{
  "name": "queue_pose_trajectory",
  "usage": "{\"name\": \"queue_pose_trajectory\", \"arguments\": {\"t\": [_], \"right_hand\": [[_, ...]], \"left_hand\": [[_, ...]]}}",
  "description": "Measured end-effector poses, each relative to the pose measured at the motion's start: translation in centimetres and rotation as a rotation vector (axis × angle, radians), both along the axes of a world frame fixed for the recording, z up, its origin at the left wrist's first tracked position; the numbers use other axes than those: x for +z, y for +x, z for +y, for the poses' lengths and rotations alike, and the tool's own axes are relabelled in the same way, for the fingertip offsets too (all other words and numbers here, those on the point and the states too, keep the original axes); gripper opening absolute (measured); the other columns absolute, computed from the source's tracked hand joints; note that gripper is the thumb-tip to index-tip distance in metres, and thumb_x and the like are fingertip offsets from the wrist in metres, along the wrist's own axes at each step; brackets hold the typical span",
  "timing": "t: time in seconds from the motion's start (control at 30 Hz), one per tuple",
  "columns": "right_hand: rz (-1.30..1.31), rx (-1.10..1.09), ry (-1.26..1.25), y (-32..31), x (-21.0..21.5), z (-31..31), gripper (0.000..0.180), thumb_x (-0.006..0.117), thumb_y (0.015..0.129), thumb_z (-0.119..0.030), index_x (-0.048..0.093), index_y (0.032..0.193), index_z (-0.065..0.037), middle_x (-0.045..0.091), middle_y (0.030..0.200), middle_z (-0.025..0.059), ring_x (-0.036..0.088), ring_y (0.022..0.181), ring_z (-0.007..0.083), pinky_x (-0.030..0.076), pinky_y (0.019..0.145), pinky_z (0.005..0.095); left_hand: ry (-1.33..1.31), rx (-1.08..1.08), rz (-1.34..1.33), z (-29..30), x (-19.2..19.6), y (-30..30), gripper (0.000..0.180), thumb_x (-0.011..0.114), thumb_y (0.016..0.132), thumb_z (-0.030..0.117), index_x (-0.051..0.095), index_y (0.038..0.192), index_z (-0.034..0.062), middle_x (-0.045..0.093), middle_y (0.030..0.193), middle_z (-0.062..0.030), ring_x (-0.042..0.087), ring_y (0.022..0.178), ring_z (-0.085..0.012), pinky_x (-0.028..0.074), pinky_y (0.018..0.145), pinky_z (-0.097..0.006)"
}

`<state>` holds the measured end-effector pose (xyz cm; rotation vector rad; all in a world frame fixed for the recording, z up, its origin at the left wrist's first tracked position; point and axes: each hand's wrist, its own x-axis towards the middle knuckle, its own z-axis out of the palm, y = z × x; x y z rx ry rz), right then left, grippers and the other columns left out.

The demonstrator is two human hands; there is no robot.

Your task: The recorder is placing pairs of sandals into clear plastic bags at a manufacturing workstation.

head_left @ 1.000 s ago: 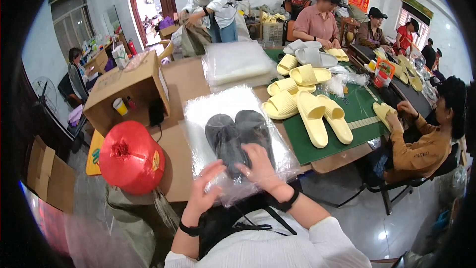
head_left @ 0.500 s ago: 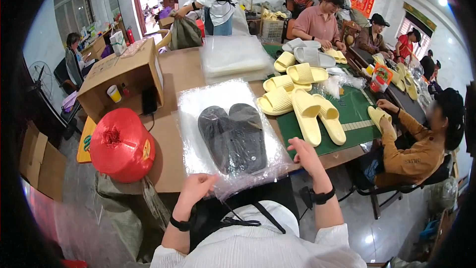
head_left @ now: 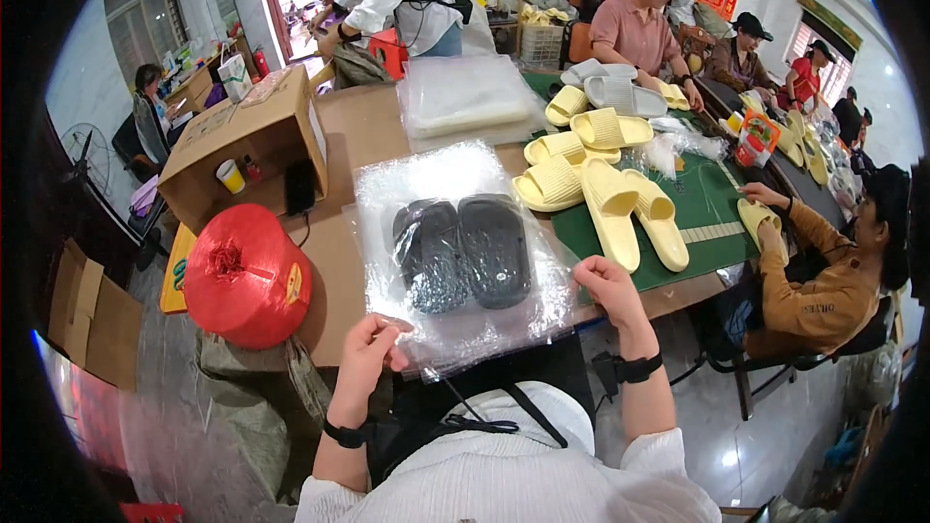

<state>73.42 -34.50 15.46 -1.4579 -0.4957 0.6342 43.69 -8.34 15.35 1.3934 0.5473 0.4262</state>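
A pair of black slippers point(head_left: 463, 254) lies side by side inside a clear plastic bag point(head_left: 528, 318), on top of other clear sheets or bags at the table's near edge. My left hand point(head_left: 370, 353) pinches the near left corner of the bag between thumb and fingers. At the bag's right edge, my right hand point(head_left: 612, 292) is closed with its fingertips pressed together on the film. Glare and wrinkles in the plastic partly blur the slippers' surface.
Several yellow slippers point(head_left: 610, 218) lie to the right on a green mat point(head_left: 702, 203). Beyond the bag is a stack of clear bags point(head_left: 470, 102). A red twine roll point(head_left: 247, 276) and a cardboard box point(head_left: 242, 140) stand left. A co-worker point(head_left: 823, 261) sits at right holding a yellow slipper.
The slippers have turned and now lie flatter and straighter in the bag. My right hand's fingers have closed at the bag's edge, and my left hand has pinched its near left corner.
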Motion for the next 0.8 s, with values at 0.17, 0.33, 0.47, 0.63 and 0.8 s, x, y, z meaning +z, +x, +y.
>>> {"name": "queue_pose_trajectory", "arguments": {"t": [0.17,0.33,0.47,0.63,0.8], "right_hand": [[-0.108,-0.05,0.037,-0.9,2.3,1.4,0.009,0.062,0.096,-0.011,0.064,0.097,-0.003,0.065,0.081,0.002,0.053,0.061,0.0032,0.043,0.053,0.0194],[-0.062,-0.24,0.439,-1.5,-1.4,3.7,0.011,0.055,0.099,-0.008,0.056,0.108,-0.003,0.064,0.101,0.0056,0.063,0.085,0.0116,0.054,0.078,0.0249],[0.438,-0.233,0.62,-4.6,-2.8,5.5,0.018,0.054,0.1,-0.018,0.051,0.113,-0.006,0.06,0.109,0.0041,0.057,0.096,0.0121,0.048,0.082,0.0298],[0.225,-0.2,0.342,-6.5,-3.6,6.8,0.029,0.067,0.089,-0.004,0.054,0.114,-0.008,0.063,0.1,0.0004,0.059,0.078,0.0087,0.042,0.058,0.0224],[0.185,-0.155,0.28,-8.8,-4.3,7.1,0.047,0.071,0.082,0.004,0.047,0.122,-0.003,0.057,0.102,0.0042,0.056,0.083,0.009,0.045,0.066,0.0216]], "left_hand": [[0.341,0.098,-0.308,0.8,-0.8,1.1,0.005,0.054,0.097,0.001,0.055,0.092,-0.0007,0.068,0.106,-0.0119,0.067,0.083,-0.0168,0.056,0.075,-0.027],[0.821,0.135,-0.366,1.0,-2.6,2.2,0.014,0.059,0.087,-0.011,0.057,0.094,0.0005,0.067,0.107,-0.0175,0.067,0.093,-0.0274,0.054,0.078,-0.033],[0.944,0.041,-0.303,-0.9,-2.0,2.4,0.014,0.064,0.083,-0.008,0.057,0.091,0.0013,0.066,0.108,-0.0188,0.066,0.101,-0.0324,0.052,0.082,-0.036],[0.935,-0.02,-0.371,-1.2,-3.0,2.8,0.018,0.062,0.086,-0.005,0.057,0.102,0.0011,0.063,0.111,-0.016,0.064,0.098,-0.0276,0.052,0.081,-0.035],[-0.255,0.166,-0.198,-1.7,-3.6,3.8,0.027,0.056,0.098,0.013,0.05,0.122,0.0024,0.056,0.123,-0.0101,0.062,0.103,-0.0225,0.055,0.085,-0.038]]}}
